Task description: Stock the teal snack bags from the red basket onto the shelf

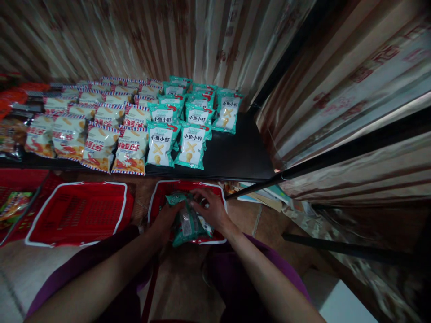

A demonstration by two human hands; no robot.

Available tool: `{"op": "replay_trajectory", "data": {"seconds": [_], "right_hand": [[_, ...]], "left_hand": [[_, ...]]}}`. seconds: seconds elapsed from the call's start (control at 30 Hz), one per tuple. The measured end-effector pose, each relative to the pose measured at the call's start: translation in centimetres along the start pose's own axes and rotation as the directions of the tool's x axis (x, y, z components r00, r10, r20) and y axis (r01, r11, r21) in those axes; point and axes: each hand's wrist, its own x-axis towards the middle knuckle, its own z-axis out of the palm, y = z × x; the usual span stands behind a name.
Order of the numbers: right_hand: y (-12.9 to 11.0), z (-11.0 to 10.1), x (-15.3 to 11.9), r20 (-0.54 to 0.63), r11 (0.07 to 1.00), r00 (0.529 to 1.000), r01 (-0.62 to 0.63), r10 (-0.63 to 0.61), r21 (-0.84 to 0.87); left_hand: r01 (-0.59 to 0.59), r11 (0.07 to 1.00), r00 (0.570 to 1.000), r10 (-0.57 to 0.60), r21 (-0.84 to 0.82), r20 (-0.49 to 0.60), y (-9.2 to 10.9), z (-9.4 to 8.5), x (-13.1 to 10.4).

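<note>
A red basket (220, 190) with white handles stands on the floor between my knees, below the shelf. Inside it lie teal and white snack bags, one of them a teal snack bag (190, 224) with its printed back turned up. My left hand (168, 217) grips the left upper side of this bag, thumb on top. Curled over its upper right edge is my right hand (212, 208), with thumb and fingers pinched together at the bag. The fingertips are partly hidden and dim.
On the black shelf (235, 152) stand rows of teal snack bags (191, 143) and white-and-orange snack bags (129, 150). Another red basket (81, 215) is at the left, beside one holding a colourful packet (15, 206). A dark metal post (292, 54) and curtains (363, 76) border the right.
</note>
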Motion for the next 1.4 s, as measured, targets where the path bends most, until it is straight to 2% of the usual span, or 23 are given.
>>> {"op": "replay_trajectory", "data": {"seconds": [0.1,0.17,0.37,0.47,0.53,0.6,0.67,0.73,0.8,0.87,0.97,1.17,1.33,1.4], "right_hand": [[-0.6,0.0,-0.4,0.176,0.994,0.983,0.076,-0.062,-0.074],[-0.8,-0.1,-0.5,0.244,0.987,0.969,0.071,-0.033,-0.146],[-1.1,-0.7,-0.3,0.359,0.978,0.918,-0.11,0.168,-0.175],[-0.8,-0.6,-0.2,0.373,0.954,0.885,-0.212,0.279,-0.211],[-0.5,-0.6,-0.2,0.357,0.95,0.884,-0.244,0.301,-0.196],[-0.2,-0.7,0.0,0.338,0.955,0.893,-0.273,0.297,-0.116],[-0.1,-0.9,0.1,0.331,0.941,0.895,-0.334,0.299,0.054],[-0.1,-1.1,0.2,0.344,0.854,0.879,-0.433,0.33,0.289],[-0.2,-1.2,0.2,0.394,0.703,0.841,-0.531,0.37,0.474],[-0.3,-1.2,0.1,0.449,0.572,0.799,-0.6,0.4,0.559],[-0.5,-1.2,0.1,0.497,0.463,0.762,-0.647,0.415,0.606],[-0.8,-1.1,0.2,0.553,0.344,0.738,-0.672,0.387,0.656],[-0.4,-1.2,0.1,0.574,0.334,0.731,-0.681,0.369,0.652],[-0.4,-1.2,0.1,0.579,0.341,0.739,-0.673,0.345,0.656]], "left_hand": [[-0.038,0.999,0.999,0.038,0.002,-0.015,0.0,-0.3,0.1],[-0.03,0.999,0.999,0.03,0.014,-0.032,-0.1,-0.4,0.2],[-0.01,1.0,1.0,0.009,0.02,0.005,-0.1,-0.2,0.2],[-0.019,0.999,1.0,0.019,0.05,-0.003,-0.1,-0.1,0.3],[-0.034,0.997,0.999,0.036,0.064,-0.029,-0.2,-0.2,0.5],[-0.067,0.995,0.996,0.071,0.068,-0.058,-0.1,-0.4,0.7],[-0.104,0.992,0.989,0.111,0.072,-0.095,0.0,-0.6,0.8],[-0.129,0.989,0.981,0.138,0.075,-0.133,0.1,-0.8,0.9],[-0.137,0.988,0.978,0.146,0.071,-0.146,0.1,-0.9,0.9],[-0.137,0.99,0.983,0.14,0.033,-0.115,0.0,-1.0,0.8],[-0.121,0.991,0.992,0.118,-0.05,-0.054,-0.1,-1.2,0.9],[-0.071,0.991,0.996,0.065,-0.114,-0.055,0.1,-1.2,0.9],[-0.078,0.992,0.997,0.081,-0.099,0.02,-0.1,-1.3,0.7],[-0.107,0.99,0.994,0.107,-0.093,0.002,-0.2,-1.4,0.8]]}}
